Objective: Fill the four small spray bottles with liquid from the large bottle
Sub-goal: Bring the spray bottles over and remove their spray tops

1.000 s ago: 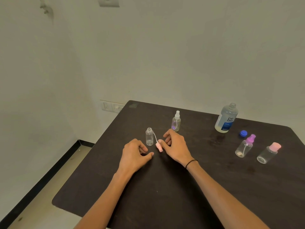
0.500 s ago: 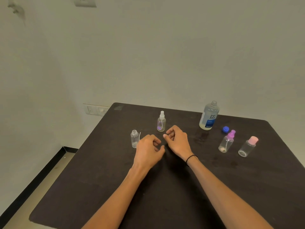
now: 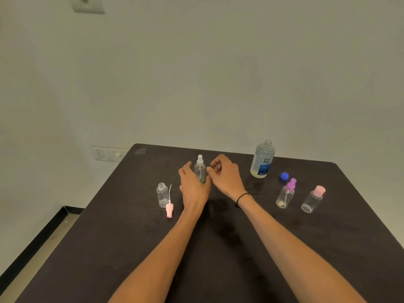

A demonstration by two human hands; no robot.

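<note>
Both hands (image 3: 193, 188) (image 3: 226, 176) flank clear-capped spray bottle (image 3: 200, 171)

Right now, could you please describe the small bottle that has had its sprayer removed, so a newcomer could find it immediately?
On the dark table, look left of both hands. The open small bottle stands upright, its pink sprayer lying beside it. It alone among the small bottles has a bare threaded neck.

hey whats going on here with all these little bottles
A person is working at a dark table, both hands closing in on the clear-topped spray bottle: left hand beside it, right hand on the other side, neither clearly gripping. One small bottle stands open, its pink sprayer lying beside it. The large bottle is uncapped, its blue cap nearby. The purple-topped bottle and the pink-capped bottle are closed.
</note>
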